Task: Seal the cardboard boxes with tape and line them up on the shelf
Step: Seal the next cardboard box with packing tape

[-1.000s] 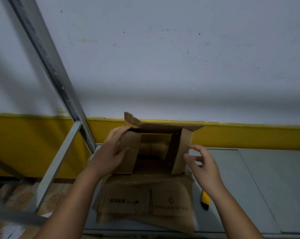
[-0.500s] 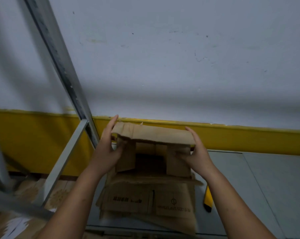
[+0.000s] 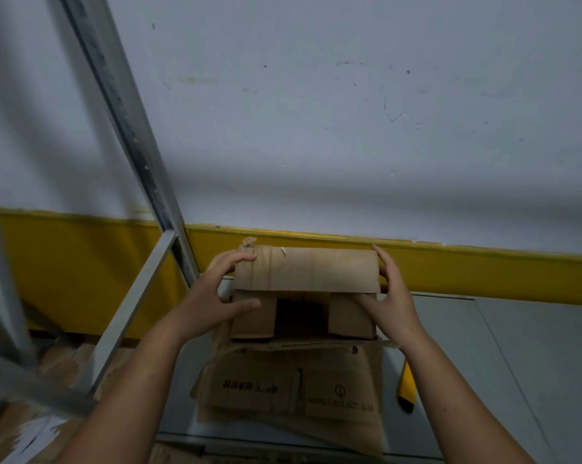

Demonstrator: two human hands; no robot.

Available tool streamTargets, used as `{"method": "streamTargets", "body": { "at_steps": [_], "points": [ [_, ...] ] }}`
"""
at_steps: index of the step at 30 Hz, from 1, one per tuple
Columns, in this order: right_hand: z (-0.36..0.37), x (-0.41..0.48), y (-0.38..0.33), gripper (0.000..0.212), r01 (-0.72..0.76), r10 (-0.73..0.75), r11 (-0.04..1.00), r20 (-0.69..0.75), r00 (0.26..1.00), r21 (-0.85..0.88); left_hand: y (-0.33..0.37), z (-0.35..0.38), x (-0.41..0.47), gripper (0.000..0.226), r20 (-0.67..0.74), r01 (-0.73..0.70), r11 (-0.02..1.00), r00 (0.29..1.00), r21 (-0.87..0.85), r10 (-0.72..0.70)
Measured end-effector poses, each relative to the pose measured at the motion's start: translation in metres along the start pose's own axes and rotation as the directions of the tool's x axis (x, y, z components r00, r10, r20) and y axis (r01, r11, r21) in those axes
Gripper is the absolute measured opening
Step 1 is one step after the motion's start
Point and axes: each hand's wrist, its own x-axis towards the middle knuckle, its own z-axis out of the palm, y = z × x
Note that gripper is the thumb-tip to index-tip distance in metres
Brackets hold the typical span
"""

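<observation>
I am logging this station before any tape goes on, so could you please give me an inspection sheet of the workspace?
Surface: grey metal shelf, carrying everything below.
Job's things: cardboard box, far flap folded over, two side flaps down with a dark gap between them. It stands on printed flattened cardboard. No tape roll seen.
Clutter: yellow and black tool, probably a utility knife, on the shelf right of the cardboard.
Grippers: left hand grips the box's left end, fingers on the folded flap and thumb on a side flap. Right hand presses flat against the right end.
Cables: nothing seen.
Surroundings: white wall with a yellow band; metal frame bars at left.
</observation>
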Motion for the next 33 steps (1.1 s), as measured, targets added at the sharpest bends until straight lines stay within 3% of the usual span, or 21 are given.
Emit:
{"method": "streamTargets", "body": {
  "at_steps": [4,10,15,20,23,29,33],
  "points": [
    [-0.002,-0.007,0.004,0.095,-0.032,0.032,0.999,0.035,0.999,-0.009,0.001,0.016,0.004,0.036,-0.145,0.054,0.998,0.988,-0.026,-0.057],
    [-0.030,-0.034,0.008,0.076,-0.100,0.085,0.992,0.174,0.981,0.075,-0.005,0.026,0.009,0.037,-0.189,0.076,0.989,0.977,-0.126,-0.099],
    [-0.047,-0.058,0.011,0.097,-0.115,0.065,0.989,0.407,0.911,0.098,-0.007,0.023,0.010,0.038,-0.170,0.085,0.984,0.979,-0.158,-0.111],
    [-0.029,-0.051,-0.003,0.085,-0.156,0.134,0.984,0.215,0.968,0.090,-0.005,0.026,0.011,0.042,-0.174,0.069,0.990,0.981,-0.127,-0.090],
    [-0.021,-0.042,-0.001,0.083,-0.182,0.175,0.982,0.118,0.977,0.046,0.000,0.023,0.007,0.026,-0.138,0.107,0.977,0.981,-0.186,-0.134],
    [-0.003,-0.034,0.001,0.054,-0.221,0.222,0.975,-0.041,0.974,0.036,-0.005,0.018,-0.002,0.072,-0.079,0.163,0.956,0.979,-0.244,-0.187],
    [0.000,-0.033,0.007,0.053,-0.198,0.198,0.980,-0.020,0.980,0.023,-0.018,0.021,-0.007,0.052,-0.111,0.093,0.989,0.988,-0.117,-0.106]
  ]
}}
